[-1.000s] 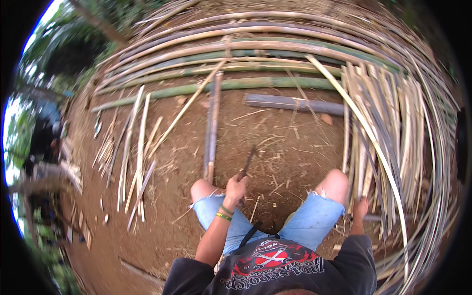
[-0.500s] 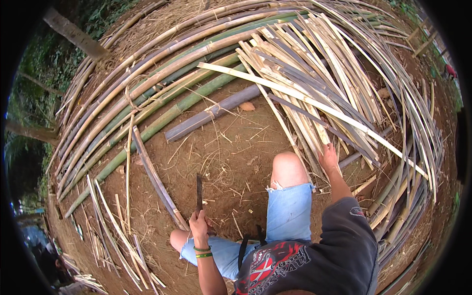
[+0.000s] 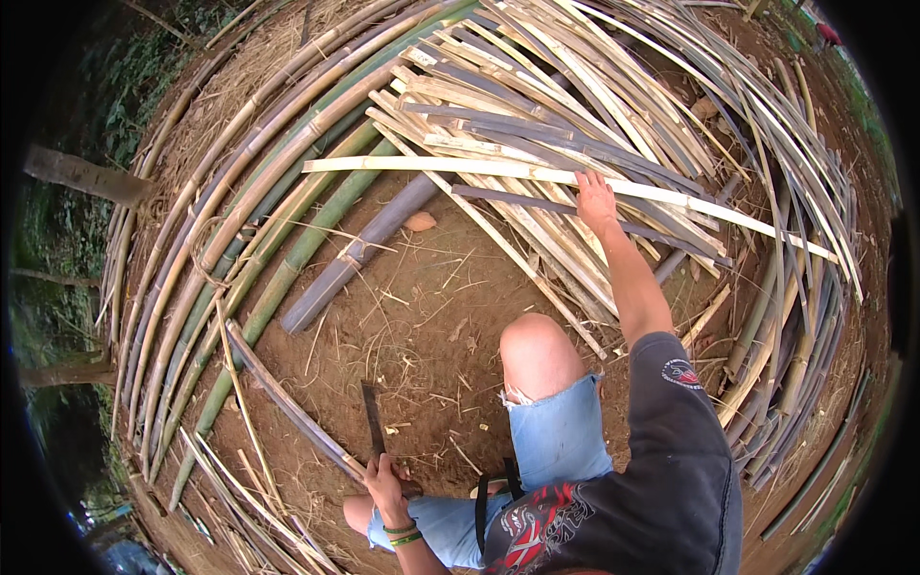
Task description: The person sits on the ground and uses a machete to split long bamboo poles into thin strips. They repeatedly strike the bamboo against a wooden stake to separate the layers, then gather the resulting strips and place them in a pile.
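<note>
My left hand (image 3: 386,491) is closed round the handle of a machete (image 3: 373,418), whose dark blade points away from me over the soil. A split bamboo length (image 3: 292,407) slants down to just beside that hand. Stretched forward, my right hand (image 3: 596,201) reaches a long pale bamboo strip (image 3: 489,168). Its fingers look spread out over the strip, which lies across a heap of split bamboo (image 3: 537,216). Beneath my right wrist runs a darker bamboo strip (image 3: 522,199).
Long bamboo poles (image 3: 307,244) curve along the left and far side. A short dark bamboo piece (image 3: 350,264) rests on the soil beside them. More slats (image 3: 791,355) are piled at the right, and thin offcuts (image 3: 254,498) lie at the lower left. A tree trunk (image 3: 86,175) stands far left.
My right hand has moved forward from the heap's near end to the long pale strip. The left hand still holds the machete low. The view has turned somewhat.
</note>
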`<state>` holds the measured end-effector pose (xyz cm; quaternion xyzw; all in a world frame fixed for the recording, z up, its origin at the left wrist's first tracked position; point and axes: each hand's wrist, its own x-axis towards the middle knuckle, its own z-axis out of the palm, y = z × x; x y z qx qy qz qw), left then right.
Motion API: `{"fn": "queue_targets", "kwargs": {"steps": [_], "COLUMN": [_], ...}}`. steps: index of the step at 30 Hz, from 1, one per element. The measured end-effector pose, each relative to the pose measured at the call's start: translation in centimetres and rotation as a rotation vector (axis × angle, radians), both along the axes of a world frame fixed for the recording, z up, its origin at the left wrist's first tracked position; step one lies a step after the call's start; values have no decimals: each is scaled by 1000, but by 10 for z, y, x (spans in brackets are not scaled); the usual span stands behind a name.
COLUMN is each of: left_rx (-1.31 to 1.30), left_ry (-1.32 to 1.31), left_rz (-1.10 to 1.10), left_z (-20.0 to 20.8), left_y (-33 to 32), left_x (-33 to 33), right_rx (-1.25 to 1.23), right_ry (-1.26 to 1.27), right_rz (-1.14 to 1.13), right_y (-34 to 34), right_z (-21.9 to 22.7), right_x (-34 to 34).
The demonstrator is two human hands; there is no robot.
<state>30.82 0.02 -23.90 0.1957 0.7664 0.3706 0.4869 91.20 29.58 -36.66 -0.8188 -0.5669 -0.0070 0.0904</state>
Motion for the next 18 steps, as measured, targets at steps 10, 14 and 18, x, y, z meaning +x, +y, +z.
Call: {"fn": "queue_targets", "kwargs": {"steps": [10, 14, 18], "left_rx": [-21, -34, -41], "left_ry": [-9, 43, 18], "left_rz": [-5, -31, -52], "left_z": [6, 3, 11], "left_y": [5, 1, 5], "left_x": [11, 2, 7], "right_rx": [-31, 7, 93], "right_ry": [-226, -304, -336], "right_rz": [127, 256, 339], "right_y": [10, 3, 2], "right_z": [-13, 3, 22], "right_x": [18, 26, 53]}}
